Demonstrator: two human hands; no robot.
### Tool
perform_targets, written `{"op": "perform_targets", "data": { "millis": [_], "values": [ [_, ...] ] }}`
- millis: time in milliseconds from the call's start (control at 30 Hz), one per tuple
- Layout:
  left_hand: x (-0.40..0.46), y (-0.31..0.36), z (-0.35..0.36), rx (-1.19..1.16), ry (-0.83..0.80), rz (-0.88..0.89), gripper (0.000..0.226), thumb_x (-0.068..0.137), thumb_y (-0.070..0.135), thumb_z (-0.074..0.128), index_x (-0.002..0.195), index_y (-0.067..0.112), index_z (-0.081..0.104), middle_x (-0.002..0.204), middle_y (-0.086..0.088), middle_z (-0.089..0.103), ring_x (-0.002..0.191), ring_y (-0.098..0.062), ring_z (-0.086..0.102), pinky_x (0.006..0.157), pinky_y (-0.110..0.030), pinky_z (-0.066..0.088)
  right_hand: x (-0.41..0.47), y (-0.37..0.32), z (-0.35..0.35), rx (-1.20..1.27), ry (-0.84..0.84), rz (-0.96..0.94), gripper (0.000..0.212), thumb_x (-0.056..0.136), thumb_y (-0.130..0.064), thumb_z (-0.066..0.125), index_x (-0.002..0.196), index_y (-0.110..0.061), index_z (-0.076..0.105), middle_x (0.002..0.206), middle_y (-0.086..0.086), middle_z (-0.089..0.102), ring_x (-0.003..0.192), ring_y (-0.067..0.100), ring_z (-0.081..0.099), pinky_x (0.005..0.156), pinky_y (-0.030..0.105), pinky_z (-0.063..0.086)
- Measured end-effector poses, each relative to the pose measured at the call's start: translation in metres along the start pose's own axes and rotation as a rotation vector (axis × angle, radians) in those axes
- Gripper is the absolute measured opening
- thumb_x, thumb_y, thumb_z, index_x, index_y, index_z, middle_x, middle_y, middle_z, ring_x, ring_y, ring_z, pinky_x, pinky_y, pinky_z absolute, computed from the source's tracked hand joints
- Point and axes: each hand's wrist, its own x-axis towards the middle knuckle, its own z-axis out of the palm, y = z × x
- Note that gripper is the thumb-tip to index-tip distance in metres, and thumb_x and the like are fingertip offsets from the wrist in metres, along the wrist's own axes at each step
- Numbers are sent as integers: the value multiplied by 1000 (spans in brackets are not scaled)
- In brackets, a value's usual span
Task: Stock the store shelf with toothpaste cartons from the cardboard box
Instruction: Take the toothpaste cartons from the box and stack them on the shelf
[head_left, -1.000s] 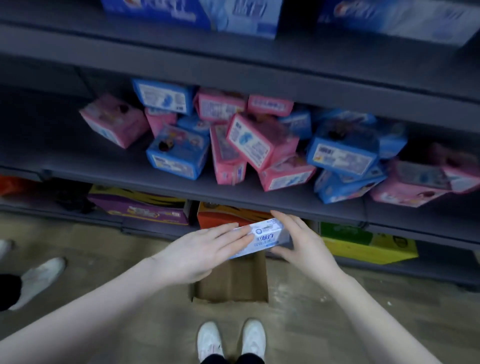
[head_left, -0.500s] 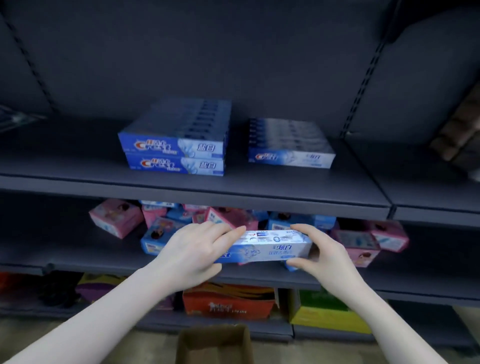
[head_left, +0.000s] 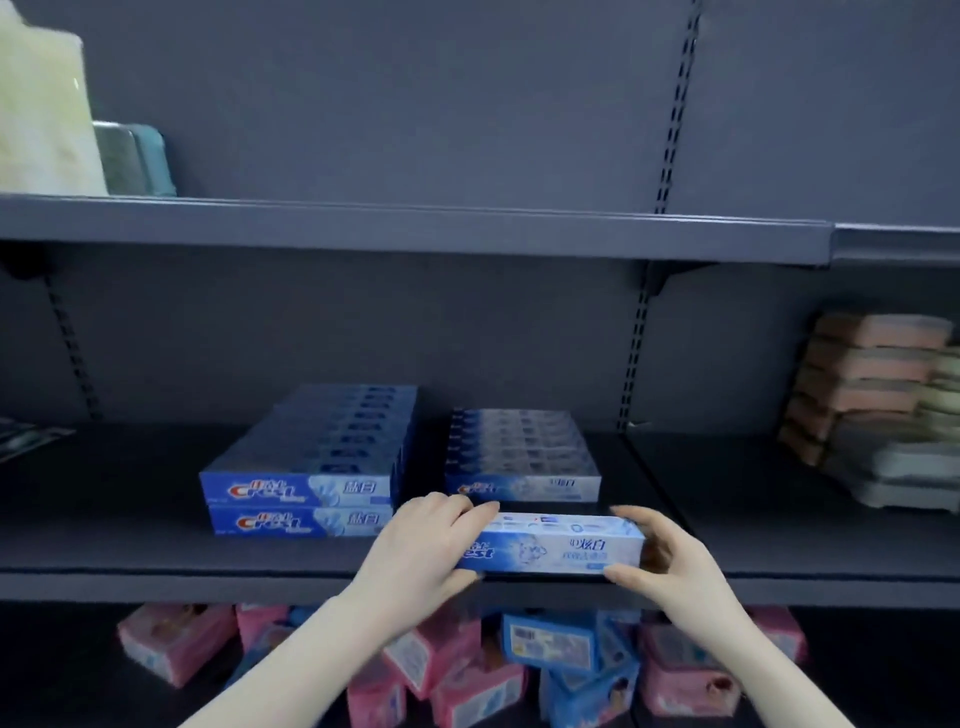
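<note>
Both hands, the left hand (head_left: 426, 545) and the right hand (head_left: 670, 561), grip the ends of 1 toothpaste carton (head_left: 558, 545) at the shelf (head_left: 130, 551) front edge, before the lighter row (head_left: 522, 457). Pushed in crooked, it could skew that row.

pale-blue toothpaste carton (head_left: 558, 545) level at shelf (head_left: 156, 551) front

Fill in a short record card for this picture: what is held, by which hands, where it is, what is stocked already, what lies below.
held: toothpaste carton
hands: left hand grips its left end, right hand its right end
place: front edge of the middle shelf
stocked: left stack, two layers; right stack, one layer
below: pink and blue packs
</note>
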Motion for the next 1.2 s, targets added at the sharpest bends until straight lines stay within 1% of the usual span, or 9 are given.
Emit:
{"op": "perform_targets", "data": {
  "millis": [233, 300, 367, 467, 600, 800, 933, 1067, 1200],
  "values": [
    [37, -8, 38, -51, 5, -6, 90, 32, 64, 82, 108, 30, 47, 78, 16, 62, 64, -6, 59, 57, -13, 48, 43, 26, -8, -39, 14, 39, 52, 65, 3, 78, 105, -26, 61, 91, -3, 72, 85, 11, 68, 76, 21, 52],
    [41, -11, 49, -69, 18, -24, 91, 31, 65, 82, 107, 31, 45, 77, 17, 62, 64, -4, 60, 58, -11, 47, 52, 32, -9, -74, 13, 43, 50, 65, -2, 79, 104, -28, 62, 91, -7, 72, 85, 6, 67, 77, 20, 51],
    [39, -12, 61, -92, 13, -46, 82, 42, 65, 77, 110, 34, 44, 82, 18, 63, 69, -2, 62, 60, -10, 48, 58, 34, -9, -121, -2, 41, 48, 64, -8, 81, 100, -33, 61, 91, -10, 71, 85, -2, 64, 78, 19, 50],
    [27, -13, 76, -136, -13, -136, 52, 74, 61, 42, 120, 36, 43, 95, 20, 60, 86, 1, 53, 68, -10, 47, 63, 40, -6, -178, -15, 39, 46, 65, -14, 80, 100, -35, 59, 96, -12, 69, 91, -2, 62, 82, 20, 46],
    [14, -10, 84, -253, -3, -291, 47, 95, 56, 19, 126, 34, 45, 111, 10, 58, 103, -4, 44, 78, -18, 50, 65, 43, -4, -206, -10, 17, 48, 68, -15, 79, 103, -39, 57, 102, -17, 66, 97, -3, 59, 81, 11, 43],
    [15, -7, 80, -301, -8, -388, 45, 90, 55, 35, 125, 32, 51, 120, 6, 56, 110, -7, 42, 84, -28, 50, 67, 41, 1, -249, 61, 0, 57, 69, -14, 80, 120, -29, 59, 98, -16, 57, 90, -2, 54, 73, 0, 37],
    [18, -6, 78, -292, -6, -437, 42, 84, 47, 44, 121, 28, 54, 116, 4, 55, 106, -11, 45, 77, -28, 53, 67, 38, 5, -268, 78, 19, 63, 72, -16, 78, 129, -24, 54, 99, -13, 57, 92, 2, 54, 72, 10, 40],
    [17, -9, 83, -364, -7, -563, 46, 75, 30, 76, 118, 20, 64, 122, -6, 56, 109, -24, 57, 78, -35, 56, 71, 31, 14, -337, 107, 30, 65, 77, -20, 75, 135, -21, 47, 100, -9, 53, 98, 10, 52, 76, 21, 38],
    [26, -8, 79, -409, -23, -692, 63, 86, 29, 65, 142, 22, 38, 145, -2, 34, 123, -20, 49, 86, -31, 50, 76, 28, 22, -423, 130, 44, 64, 80, -26, 72, 137, -20, 45, 100, -6, 54, 105, 16, 55, 74, 23, 39]
  ]
}}
